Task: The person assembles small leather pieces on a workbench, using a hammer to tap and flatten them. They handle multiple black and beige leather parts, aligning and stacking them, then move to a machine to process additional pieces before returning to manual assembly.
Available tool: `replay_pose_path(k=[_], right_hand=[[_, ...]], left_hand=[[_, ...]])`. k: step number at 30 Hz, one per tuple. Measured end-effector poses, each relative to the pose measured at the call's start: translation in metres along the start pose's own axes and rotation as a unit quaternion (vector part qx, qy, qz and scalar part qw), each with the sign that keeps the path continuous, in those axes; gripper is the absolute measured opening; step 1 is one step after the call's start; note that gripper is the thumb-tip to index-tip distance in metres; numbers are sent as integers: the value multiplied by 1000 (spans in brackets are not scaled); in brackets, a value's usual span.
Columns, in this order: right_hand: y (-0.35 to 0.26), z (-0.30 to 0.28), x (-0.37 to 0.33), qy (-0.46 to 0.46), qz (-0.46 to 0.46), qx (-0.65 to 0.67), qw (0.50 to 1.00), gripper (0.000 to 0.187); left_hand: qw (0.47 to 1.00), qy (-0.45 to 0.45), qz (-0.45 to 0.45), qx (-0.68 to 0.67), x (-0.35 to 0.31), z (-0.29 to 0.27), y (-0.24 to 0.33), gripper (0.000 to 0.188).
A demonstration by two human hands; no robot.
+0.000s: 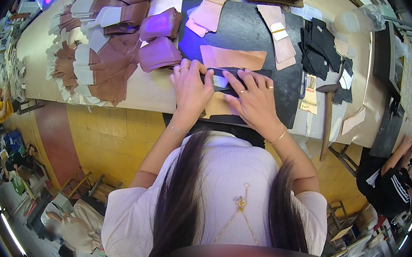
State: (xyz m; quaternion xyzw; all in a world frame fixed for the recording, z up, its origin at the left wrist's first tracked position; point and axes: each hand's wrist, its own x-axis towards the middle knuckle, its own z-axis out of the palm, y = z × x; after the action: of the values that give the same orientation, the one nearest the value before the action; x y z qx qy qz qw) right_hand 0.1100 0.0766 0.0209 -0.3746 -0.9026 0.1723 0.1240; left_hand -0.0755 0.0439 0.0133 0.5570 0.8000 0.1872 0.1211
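Over the near part of a dark board (284, 104), both my hands are on a black flat piece (226, 88) with a small pale, shiny patch showing in its middle. My left hand (194, 84) has its fingers bent, with thumb and forefinger closed at the piece's left end. My right hand (255, 96) lies over the right part, fingers apart and pressing down. Just beyond them a tan leather-like strip (233, 58) lies flat. Closer to me, another tan piece (218, 105) shows between my wrists. My fingers hide much of the black piece.
Brown stacked pieces (117, 66) fan out at left. Pale pink bundles (213, 9) and a banded stack (279, 33) lie on the board's far part. At right are black pieces (320, 47), a hammer (327, 116) overhanging the edge, and a tagged yellow packet (309, 97). People work farther off.
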Motion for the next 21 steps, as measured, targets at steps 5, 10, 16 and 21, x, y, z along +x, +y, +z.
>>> replay_pose_path(k=[5, 10, 16, 21], right_hand=[[-15, 4, 9, -1, 24, -30, 999, 72], [-32, 24, 8, 13, 13, -30, 999, 83], [-14, 21, -2, -44, 18, -41, 998, 83], [14, -6, -22, -89, 21, -81, 993, 80]], left_hand=[[999, 18, 28, 2, -2, 2, -4, 20], [998, 33, 51, 7, -6, 8, -9, 17], [996, 55, 72, 14, -7, 10, -9, 16], [995, 61, 72, 40, -6, 10, -7, 18]])
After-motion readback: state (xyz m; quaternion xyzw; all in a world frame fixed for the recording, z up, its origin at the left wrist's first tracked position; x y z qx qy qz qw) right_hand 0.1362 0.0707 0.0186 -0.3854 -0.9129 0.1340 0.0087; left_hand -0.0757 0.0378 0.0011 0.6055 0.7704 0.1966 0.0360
